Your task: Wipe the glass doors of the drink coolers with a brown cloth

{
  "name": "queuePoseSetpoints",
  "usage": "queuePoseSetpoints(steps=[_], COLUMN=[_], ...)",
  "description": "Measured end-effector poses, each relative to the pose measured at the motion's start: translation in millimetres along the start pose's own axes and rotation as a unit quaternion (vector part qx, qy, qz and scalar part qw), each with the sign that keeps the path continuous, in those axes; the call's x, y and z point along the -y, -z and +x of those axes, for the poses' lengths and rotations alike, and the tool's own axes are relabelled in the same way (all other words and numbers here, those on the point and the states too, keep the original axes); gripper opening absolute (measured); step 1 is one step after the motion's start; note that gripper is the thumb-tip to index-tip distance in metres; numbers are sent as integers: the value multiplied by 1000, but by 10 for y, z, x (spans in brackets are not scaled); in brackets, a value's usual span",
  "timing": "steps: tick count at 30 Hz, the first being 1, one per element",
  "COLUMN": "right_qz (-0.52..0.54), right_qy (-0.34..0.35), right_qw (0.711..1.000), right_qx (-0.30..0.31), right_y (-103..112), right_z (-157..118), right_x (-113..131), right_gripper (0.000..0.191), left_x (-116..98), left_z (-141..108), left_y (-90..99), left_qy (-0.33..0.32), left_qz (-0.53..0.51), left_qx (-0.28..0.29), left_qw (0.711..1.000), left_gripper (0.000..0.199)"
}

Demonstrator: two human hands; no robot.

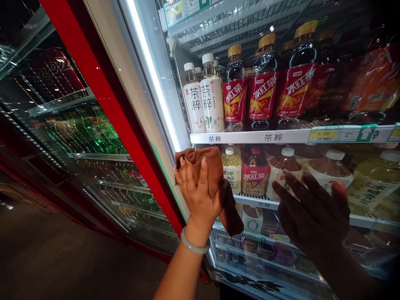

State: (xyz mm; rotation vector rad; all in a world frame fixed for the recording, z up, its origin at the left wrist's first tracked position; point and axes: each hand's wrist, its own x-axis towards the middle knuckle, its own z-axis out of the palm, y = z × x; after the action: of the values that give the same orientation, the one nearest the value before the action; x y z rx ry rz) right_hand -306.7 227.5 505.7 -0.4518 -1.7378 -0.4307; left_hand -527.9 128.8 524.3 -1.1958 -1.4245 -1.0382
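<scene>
at left, a red frame (pixel 120 125) slants toward the near side. just right of it, the left hand (pixel 198 191) holds a brown cloth (pixel 216 166) against the glass door (pixel 173 96), fingers laid flat over it — likely to spread the pressure. farther right, behind the glass, bottles (pixel 262 98) face forward on shelves (pixel 240 137), presumably for easy reading. nearer, the dim right hand (pixel 312 208) has fingers spread, nothing seen in them — whether it touches glass, i cannot tell.

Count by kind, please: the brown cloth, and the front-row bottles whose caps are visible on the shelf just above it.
Brown cloth: 1
White-capped bottles: 2
Orange-capped bottles: 3
Total: 6
</scene>
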Motion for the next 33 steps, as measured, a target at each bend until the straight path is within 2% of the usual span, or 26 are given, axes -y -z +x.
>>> queuePoseSetpoints(steps=[3, 5, 7, 9, 12, 14, 15, 18, 21, 22, 24, 26, 28, 29, 31, 33], right_qz=[3, 3, -8, -26, -43, -46, -46, -44, -37, -34, -30, -25, -19, -18, -26, -32], right_qy=[-1, 7, 39, 82, 113, 110, 110, 112, 112, 109, 108, 88, 72, 72, 88, 95], right_qw=[1000, 1000, 999, 996, 993, 993, 993, 993, 993, 993, 994, 996, 997, 997, 996, 995], right_qx=[1, 7, 7, 0, -10, -7, -4, 0, -4, -1, 1, 4, 4, 7, 8, -5], right_y=[7, 5, 0, -6, -10, -8, -8, -13, -29, -34, -43, -50, -52, -52, -53, -57], right_z=[-12, -20, -24, -24, -23, -26, -28, -38, -47, -50, -56, -62, -63, -61, -52, -37], right_x=[-11, -39, -84, -131, -174, -178, -176, -168, -165, -163, -156, -146, -139, -136, -130, -117], right_gripper=[62, 62, 62, 60, 60, 59, 58, 54, 53, 53, 53, 55, 55, 56, 59, 63], left_x=[-168, -264, -261, -160, 11, 6, -53, -375, -618, -628, -542, -388, -277, -261, -292, -339], left_z=[-83, -262, -355, -263, 92, 241, 241, -39, -345, -355, -205, 66, 260, 282, 165, -48], left_y=[-11, -19, -20, -7, 23, 24, 13, -59, -109, -105, -75, -39, -20, -20, -45, -91], left_qy=[-7, -48, -82, -75, -17, 18, 31, 45, -24, -44, -54, -16, 22, 28, 11, -25], left_qz=[-10, -22, -27, -19, -14, -16, -14, -20, -63, -67, -60, -41, -36, -37, -45, -38], left_qx=[4, 49, 53, 35, 3, -10, -14, -5, 29, 32, 31, 34, 6, -6, -11, 33], left_qw=[1000, 997, 995, 996, 1000, 1000, 999, 999, 997, 996, 996, 998, 999, 999, 999, 998], left_gripper=[87, 86, 82, 81, 79, 77, 76, 80, 80, 79, 78, 80, 78, 77, 79, 88])
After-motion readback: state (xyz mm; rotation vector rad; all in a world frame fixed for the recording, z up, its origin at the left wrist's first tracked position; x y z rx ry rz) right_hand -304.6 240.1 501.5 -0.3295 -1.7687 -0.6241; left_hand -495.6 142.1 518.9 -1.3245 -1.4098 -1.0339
